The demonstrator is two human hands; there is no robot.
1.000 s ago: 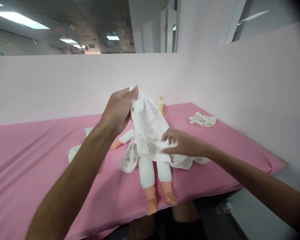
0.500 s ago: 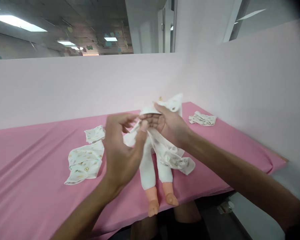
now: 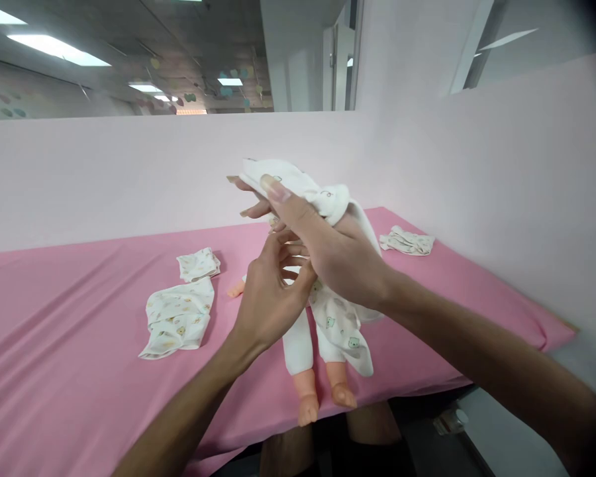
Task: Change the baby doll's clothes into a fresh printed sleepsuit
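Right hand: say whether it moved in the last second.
Yes. The right hand rose and shifted left, higher above the doll's legs, gripping the garment.

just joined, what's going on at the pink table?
A person works with both bare hands over a doll lying on the pink table, its feet past the near edge. The right hand holds a white printed baby garment lifted above the doll, the cloth hanging down by the doll's legs. The left hand sits just beneath, fingers curled; whether it grips is unclear. A folded cloth lies left, a crumpled cloth far right.
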